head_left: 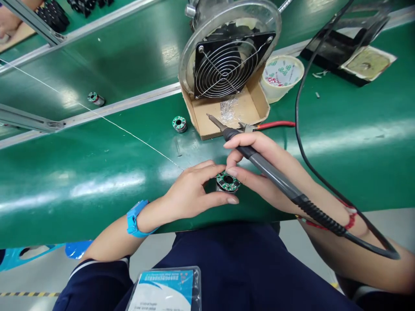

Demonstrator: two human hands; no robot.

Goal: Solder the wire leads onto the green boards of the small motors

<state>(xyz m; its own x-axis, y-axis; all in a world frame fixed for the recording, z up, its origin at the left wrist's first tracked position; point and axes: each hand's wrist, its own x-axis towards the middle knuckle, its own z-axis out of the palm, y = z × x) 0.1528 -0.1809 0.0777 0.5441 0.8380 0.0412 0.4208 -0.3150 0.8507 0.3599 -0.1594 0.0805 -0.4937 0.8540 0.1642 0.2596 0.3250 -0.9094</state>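
My left hand (201,188) is closed around a small round part with a green circuit board (228,182) on top, near the table's front edge. A thin line of solder wire (139,139) runs from the upper left down to this hand. Across my right hand (256,166) lies a soldering iron (275,172), its tip pointing up and left, above the cardboard tray. The right thumb and fingertips are close to the board's upper edge; whether they touch it I cannot tell. Fingers hide part of the board.
A fan with a wire guard (225,67) stands behind a cardboard tray (207,129) holding clipped leads. Red-handled cutters (275,125) lie beside it. Further back are a white tub (282,77) and a black stand (353,65). Two similar round parts stand left: one (179,124), another (96,99).
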